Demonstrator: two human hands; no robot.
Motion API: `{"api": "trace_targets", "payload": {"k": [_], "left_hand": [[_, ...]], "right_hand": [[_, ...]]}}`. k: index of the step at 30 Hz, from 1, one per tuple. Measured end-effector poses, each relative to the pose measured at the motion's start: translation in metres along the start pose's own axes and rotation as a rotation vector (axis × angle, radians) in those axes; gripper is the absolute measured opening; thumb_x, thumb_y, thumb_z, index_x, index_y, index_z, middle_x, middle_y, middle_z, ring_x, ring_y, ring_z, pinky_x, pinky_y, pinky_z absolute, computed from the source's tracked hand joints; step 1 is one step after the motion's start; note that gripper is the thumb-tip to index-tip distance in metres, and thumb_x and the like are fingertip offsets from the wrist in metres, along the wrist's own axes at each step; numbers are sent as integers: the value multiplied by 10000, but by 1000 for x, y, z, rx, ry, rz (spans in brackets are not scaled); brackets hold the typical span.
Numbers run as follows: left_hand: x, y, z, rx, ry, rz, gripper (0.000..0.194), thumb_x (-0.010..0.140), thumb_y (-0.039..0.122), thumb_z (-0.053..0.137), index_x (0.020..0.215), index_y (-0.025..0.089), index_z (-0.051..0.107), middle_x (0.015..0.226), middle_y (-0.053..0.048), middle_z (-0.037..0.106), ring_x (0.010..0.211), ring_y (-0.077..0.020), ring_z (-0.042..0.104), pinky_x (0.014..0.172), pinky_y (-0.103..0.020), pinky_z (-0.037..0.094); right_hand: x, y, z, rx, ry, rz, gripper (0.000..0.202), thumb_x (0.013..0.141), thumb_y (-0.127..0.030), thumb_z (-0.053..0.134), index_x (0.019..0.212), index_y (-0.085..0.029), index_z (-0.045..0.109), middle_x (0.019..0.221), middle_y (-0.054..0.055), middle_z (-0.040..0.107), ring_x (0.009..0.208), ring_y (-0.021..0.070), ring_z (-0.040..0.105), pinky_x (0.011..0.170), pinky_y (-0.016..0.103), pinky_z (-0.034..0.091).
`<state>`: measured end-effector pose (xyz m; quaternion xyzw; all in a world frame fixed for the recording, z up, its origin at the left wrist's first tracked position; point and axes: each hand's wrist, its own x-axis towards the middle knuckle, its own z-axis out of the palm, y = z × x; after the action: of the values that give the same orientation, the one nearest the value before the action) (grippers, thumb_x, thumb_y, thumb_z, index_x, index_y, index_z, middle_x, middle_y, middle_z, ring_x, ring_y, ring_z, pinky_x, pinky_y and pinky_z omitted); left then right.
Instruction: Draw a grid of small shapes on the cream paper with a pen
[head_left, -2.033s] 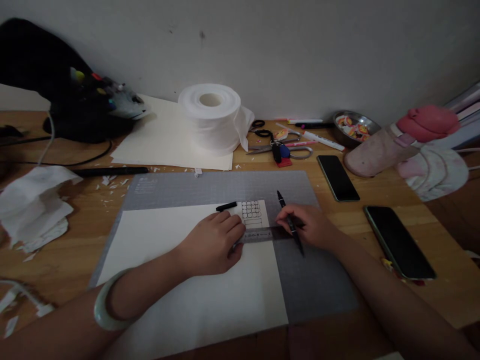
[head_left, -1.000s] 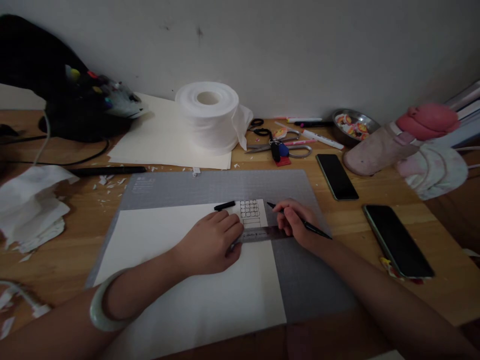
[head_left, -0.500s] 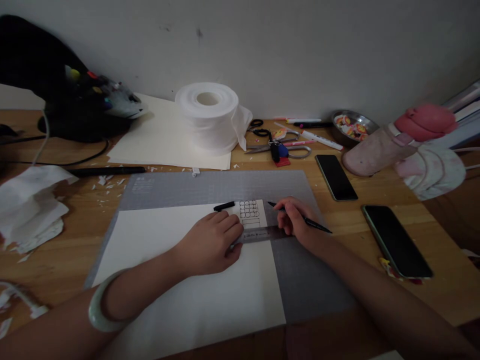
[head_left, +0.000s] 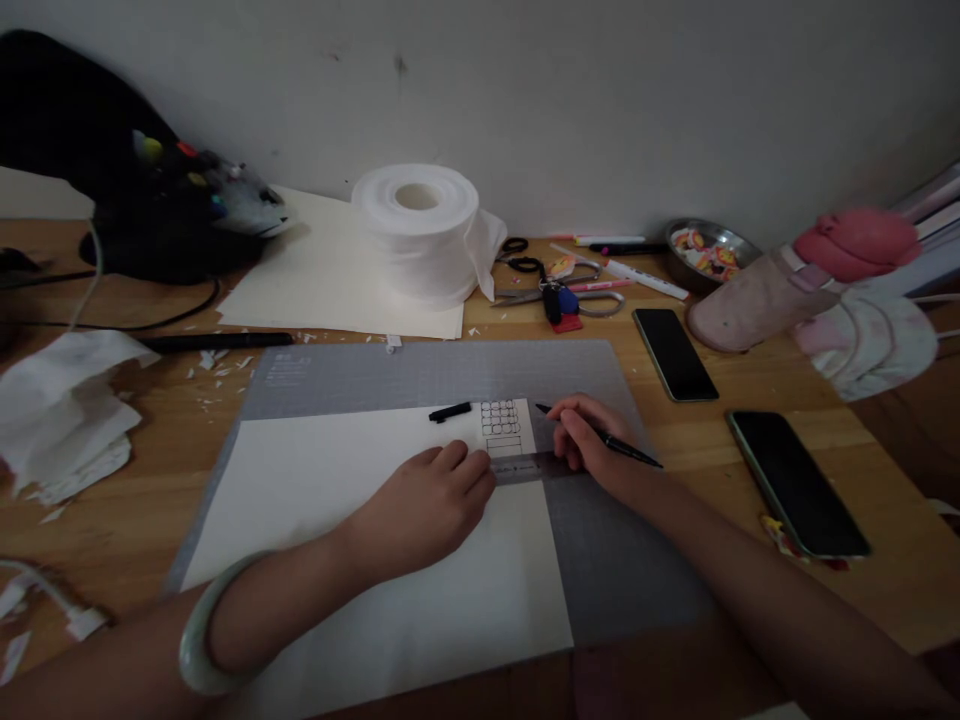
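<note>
A sheet of white paper lies on a grey cutting mat. Near its upper right corner is a small inked grid of rounded boxes with lined bars under it. Just below the drawing runs a clear ruler. My left hand, with a pale green bangle on the wrist, has its fingers curled together at the ruler's left end; its fingertips are hidden. My right hand grips a black pen, its tip pointing left, right of the drawing. The black pen cap rests beside the grid.
Behind the mat stand a paper roll, scissors, markers and a metal bowl. Two phones and a pink-lidded bottle are on the right. Crumpled tissue and paper scraps lie left.
My left hand has shifted slightly down and right, its fingers drawn in more, and the pen cap now shows fully. My right hand holds the pen in nearly the same place.
</note>
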<state>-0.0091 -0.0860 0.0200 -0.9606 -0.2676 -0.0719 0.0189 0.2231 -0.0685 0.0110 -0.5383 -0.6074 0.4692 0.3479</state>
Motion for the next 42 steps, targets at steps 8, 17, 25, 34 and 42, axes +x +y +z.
{"api": "trace_targets", "payload": {"k": [8,17,25,34,42], "left_hand": [[0,0,1,16,-1,-36,115,879,153,457,861,135,568,801,-62,558,726,-202,513,574,-307,456],[-1,3,-1,46,-17,-29,115,880,145,456,900,124,568,804,-64,560,714,-208,527,564,-322,472],[-1,3,-2,37,-26,-36,81,871,146,479,900,133,553,798,-56,558,718,-205,527,561,-315,478],[0,3,-2,21,-29,-47,87,872,144,476,899,133,558,803,-57,555,725,-211,523,563,-321,476],[0,1,-4,11,-66,-53,106,882,128,457,899,128,562,794,-65,545,739,-209,522,580,-306,462]], "right_hand": [[1,2,1,5,28,13,378,888,-542,413,838,-204,575,563,-43,526,433,72,455,402,197,327],[1,1,1,-7,31,44,401,878,-561,406,843,-201,580,557,-37,522,431,78,453,400,204,331],[1,3,1,-9,32,28,387,884,-548,408,840,-203,578,556,-43,524,435,78,458,406,204,333],[1,4,1,-12,35,22,375,888,-535,410,842,-203,578,560,-40,531,434,78,460,405,206,335],[0,-4,0,-12,9,25,323,881,-491,443,833,-198,572,579,-31,560,454,77,484,423,202,365]]}}
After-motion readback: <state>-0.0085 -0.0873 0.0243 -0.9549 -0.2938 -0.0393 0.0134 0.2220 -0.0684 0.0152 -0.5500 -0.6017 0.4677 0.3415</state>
